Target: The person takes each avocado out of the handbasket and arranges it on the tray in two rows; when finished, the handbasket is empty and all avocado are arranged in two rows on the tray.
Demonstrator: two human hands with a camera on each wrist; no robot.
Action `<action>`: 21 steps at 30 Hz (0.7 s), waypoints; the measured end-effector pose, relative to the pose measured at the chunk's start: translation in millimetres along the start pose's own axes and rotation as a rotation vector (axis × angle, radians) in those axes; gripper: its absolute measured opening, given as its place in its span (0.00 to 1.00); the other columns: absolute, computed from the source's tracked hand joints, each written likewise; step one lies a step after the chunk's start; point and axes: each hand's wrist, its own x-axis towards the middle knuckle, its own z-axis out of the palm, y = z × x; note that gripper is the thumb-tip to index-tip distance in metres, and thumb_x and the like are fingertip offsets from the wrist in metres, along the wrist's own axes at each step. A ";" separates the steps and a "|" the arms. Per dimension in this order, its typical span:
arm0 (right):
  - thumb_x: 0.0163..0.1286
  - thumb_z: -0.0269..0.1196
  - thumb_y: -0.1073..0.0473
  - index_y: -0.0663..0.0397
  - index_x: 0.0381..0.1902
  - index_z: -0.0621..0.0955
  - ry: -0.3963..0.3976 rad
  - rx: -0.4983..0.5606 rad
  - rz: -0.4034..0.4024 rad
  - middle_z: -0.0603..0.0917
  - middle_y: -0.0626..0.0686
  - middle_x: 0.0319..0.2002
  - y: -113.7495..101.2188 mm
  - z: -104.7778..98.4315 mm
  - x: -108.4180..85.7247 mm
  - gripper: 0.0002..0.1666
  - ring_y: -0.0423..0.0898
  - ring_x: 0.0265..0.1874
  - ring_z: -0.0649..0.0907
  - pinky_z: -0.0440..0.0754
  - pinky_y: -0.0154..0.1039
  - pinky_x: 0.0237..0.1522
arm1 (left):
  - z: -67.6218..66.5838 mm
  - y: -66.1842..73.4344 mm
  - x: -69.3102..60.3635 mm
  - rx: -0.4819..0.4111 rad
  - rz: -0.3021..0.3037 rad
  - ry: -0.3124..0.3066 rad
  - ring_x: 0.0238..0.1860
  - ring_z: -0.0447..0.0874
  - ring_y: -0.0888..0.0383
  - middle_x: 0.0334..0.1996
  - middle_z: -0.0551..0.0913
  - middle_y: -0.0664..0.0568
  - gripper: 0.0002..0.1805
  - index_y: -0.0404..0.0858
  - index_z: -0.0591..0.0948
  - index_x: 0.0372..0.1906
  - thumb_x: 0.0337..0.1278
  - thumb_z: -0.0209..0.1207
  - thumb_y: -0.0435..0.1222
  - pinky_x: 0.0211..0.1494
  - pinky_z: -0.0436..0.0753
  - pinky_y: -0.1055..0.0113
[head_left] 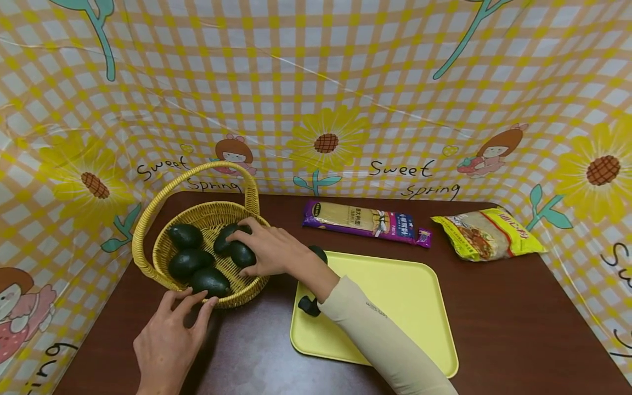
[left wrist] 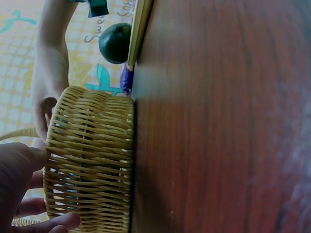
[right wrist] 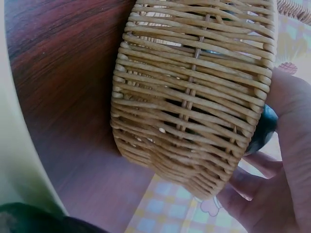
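Observation:
A yellow wicker basket (head_left: 237, 300) with an upright handle holds several dark green avocados (head_left: 190, 264). My right hand (head_left: 274, 249) reaches over its right rim, thumb and fingers around an avocado (head_left: 243, 255); another lies under the fingers. From the side, the right wrist view shows that avocado (right wrist: 264, 129) between the thumb and fingers of my right hand (right wrist: 272, 194), beyond the basket wall (right wrist: 189, 92). My left hand (head_left: 170, 340) holds the basket's near rim by the fingertips. In the left wrist view, the thumb and fingers of my left hand (left wrist: 24, 179) lie against the basket (left wrist: 90, 160).
Right of the basket lies a yellow tray (head_left: 400, 307), with dark green items (head_left: 309, 306) at its left side, partly covered by my right forearm. Behind it are a purple pasta packet (head_left: 357, 220) and, farther right, a yellow food bag (head_left: 486, 235). A patterned cloth (head_left: 395, 109) hangs around the table.

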 end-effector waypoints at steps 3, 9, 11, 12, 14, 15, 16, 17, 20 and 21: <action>0.67 0.77 0.36 0.36 0.78 0.73 0.035 0.002 0.000 0.66 0.56 0.79 0.3 -1.7 -3.2 0.46 0.43 0.30 0.82 0.80 0.37 0.31 | -0.5 0.6 -0.1 -0.003 -0.001 0.002 0.14 0.75 0.57 0.45 0.88 0.48 0.14 0.45 0.95 0.41 0.56 0.80 0.49 0.12 0.67 0.62; 0.64 0.79 0.35 0.37 0.76 0.75 0.091 -0.005 -0.004 0.68 0.55 0.77 -0.3 -4.5 -8.8 0.47 0.42 0.30 0.83 0.82 0.38 0.32 | -1.0 1.1 0.4 -0.007 0.003 0.004 0.14 0.76 0.56 0.44 0.88 0.48 0.14 0.44 0.95 0.40 0.56 0.80 0.49 0.12 0.68 0.62; 0.64 0.79 0.34 0.37 0.76 0.75 0.106 -0.011 -0.006 0.69 0.55 0.76 -0.3 -4.6 -10.6 0.47 0.43 0.31 0.84 0.83 0.39 0.33 | -1.1 1.0 0.5 -0.006 0.001 0.004 0.14 0.75 0.57 0.44 0.87 0.48 0.14 0.44 0.95 0.41 0.56 0.80 0.49 0.12 0.68 0.62; 0.64 0.79 0.34 0.37 0.76 0.75 0.114 -0.014 -0.006 0.69 0.55 0.76 -0.2 -4.4 -11.5 0.47 0.43 0.31 0.84 0.83 0.39 0.34 | -1.1 1.1 0.4 -0.005 0.000 0.004 0.14 0.75 0.57 0.44 0.88 0.48 0.14 0.44 0.95 0.41 0.56 0.80 0.49 0.12 0.68 0.62; 0.64 0.78 0.33 0.37 0.76 0.75 0.129 -0.018 -0.006 0.70 0.54 0.75 0.0 -3.9 -13.4 0.47 0.43 0.32 0.83 0.83 0.40 0.35 | -1.2 1.2 0.3 -0.006 -0.003 0.003 0.14 0.75 0.57 0.44 0.88 0.48 0.14 0.44 0.95 0.41 0.56 0.80 0.48 0.12 0.68 0.62; 0.63 0.78 0.32 0.37 0.76 0.76 0.135 -0.019 -0.004 0.70 0.54 0.75 0.1 -3.5 -14.5 0.47 0.43 0.31 0.83 0.83 0.40 0.35 | -1.2 1.4 0.2 -0.006 -0.004 0.002 0.14 0.75 0.57 0.44 0.88 0.48 0.14 0.44 0.95 0.41 0.56 0.80 0.48 0.12 0.68 0.62; 0.63 0.78 0.32 0.37 0.76 0.76 0.141 -0.017 -0.003 0.70 0.54 0.75 0.4 -3.0 -15.4 0.47 0.43 0.31 0.83 0.83 0.40 0.35 | -1.2 1.6 0.1 -0.006 -0.005 0.002 0.14 0.75 0.57 0.44 0.88 0.48 0.14 0.44 0.95 0.41 0.56 0.80 0.48 0.12 0.68 0.62; 0.63 0.78 0.32 0.37 0.76 0.76 0.147 -0.013 -0.002 0.71 0.54 0.75 0.7 -2.6 -16.4 0.47 0.44 0.32 0.83 0.83 0.40 0.35 | -1.2 1.7 0.0 -0.006 -0.004 0.002 0.14 0.75 0.57 0.44 0.88 0.48 0.14 0.44 0.95 0.41 0.56 0.80 0.48 0.12 0.68 0.61; 0.62 0.79 0.31 0.37 0.75 0.77 0.164 -0.002 0.004 0.71 0.55 0.74 1.5 -0.9 -18.8 0.48 0.45 0.34 0.85 0.84 0.41 0.36 | -1.0 2.3 -0.2 -0.008 -0.001 0.003 0.14 0.76 0.56 0.44 0.88 0.48 0.14 0.44 0.95 0.41 0.56 0.80 0.48 0.12 0.68 0.61; 0.61 0.79 0.31 0.37 0.75 0.77 0.168 -0.001 0.006 0.72 0.55 0.74 1.7 -0.5 -19.5 0.48 0.46 0.35 0.85 0.85 0.42 0.37 | -1.0 2.4 -0.3 -0.008 0.000 0.004 0.14 0.76 0.56 0.44 0.88 0.48 0.14 0.44 0.95 0.41 0.56 0.80 0.48 0.12 0.68 0.61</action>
